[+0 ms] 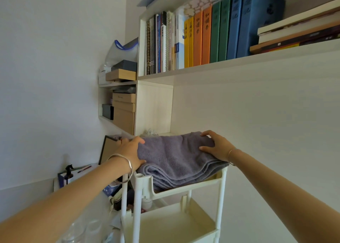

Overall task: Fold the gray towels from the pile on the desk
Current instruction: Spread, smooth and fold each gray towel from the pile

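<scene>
Fingers of my right hand (216,148) lie spread on top of the folded gray towels (176,160). My left hand (131,151) meets the stack's left end, thumb over the top; its fingers are hidden, grip undetermined. The stack sits in the white cart's top tray (185,186), lower centre of frame.

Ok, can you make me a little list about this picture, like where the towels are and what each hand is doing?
towels: folded gray towels, stacked in layers
where: on the top tray of a white cart
left side: left hand holds the stack's left end, thumb on top
right side: right hand rests on top, fingers spread
below: lower tray of the cart
above: row of coloured books on a white shelf
</scene>
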`<state>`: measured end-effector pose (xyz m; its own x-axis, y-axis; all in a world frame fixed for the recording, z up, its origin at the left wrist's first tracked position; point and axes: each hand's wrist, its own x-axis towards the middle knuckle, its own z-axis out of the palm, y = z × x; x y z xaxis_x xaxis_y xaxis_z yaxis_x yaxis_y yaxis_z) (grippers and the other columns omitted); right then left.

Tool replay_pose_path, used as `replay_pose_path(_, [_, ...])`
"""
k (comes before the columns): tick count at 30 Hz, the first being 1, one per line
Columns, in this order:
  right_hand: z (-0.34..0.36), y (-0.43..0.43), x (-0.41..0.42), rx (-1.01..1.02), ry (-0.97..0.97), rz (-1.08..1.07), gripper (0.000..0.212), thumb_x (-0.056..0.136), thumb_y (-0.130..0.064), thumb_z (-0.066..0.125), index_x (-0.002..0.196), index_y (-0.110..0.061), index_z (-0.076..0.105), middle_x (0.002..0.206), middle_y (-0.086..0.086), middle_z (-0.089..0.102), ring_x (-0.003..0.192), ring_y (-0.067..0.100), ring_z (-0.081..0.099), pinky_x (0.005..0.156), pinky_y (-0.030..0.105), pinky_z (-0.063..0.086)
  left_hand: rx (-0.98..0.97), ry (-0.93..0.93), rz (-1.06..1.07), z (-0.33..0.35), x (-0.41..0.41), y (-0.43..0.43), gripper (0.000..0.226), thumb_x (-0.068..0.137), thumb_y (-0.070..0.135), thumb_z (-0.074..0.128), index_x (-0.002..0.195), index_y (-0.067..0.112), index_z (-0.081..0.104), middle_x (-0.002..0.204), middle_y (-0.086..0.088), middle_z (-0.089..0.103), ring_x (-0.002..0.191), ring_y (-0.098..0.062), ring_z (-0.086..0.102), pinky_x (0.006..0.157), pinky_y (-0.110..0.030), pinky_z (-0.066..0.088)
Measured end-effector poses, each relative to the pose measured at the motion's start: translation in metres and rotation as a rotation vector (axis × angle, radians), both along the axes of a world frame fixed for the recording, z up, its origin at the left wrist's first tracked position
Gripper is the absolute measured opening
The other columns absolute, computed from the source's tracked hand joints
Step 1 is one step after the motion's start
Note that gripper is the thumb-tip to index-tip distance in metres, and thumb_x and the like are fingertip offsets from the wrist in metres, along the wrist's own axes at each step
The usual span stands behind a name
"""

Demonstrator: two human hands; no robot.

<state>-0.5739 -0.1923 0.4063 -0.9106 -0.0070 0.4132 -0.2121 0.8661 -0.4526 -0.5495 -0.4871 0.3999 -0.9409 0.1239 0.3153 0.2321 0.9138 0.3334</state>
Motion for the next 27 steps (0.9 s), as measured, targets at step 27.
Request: replay_pose_path(27, [-0.023, -0.032, 0.029, 0.611, -0.085, -0.032, 0.056, 0.097, -0.055, 0.014, 0.094, -0.026, 0.062, 0.106, 0.006, 0.063, 0.093, 0.024, 0.056, 0.078, 0.029, 0.037, -0.352, -0.505, 0.012, 0.010, -0.006, 0.031, 0.048, 0.099, 0.008, 0.034, 0.137, -0.015, 0.015, 0.146, -0.017, 0.034, 0.138, -0.022, 0.031, 0.104, -0.024, 0.024])
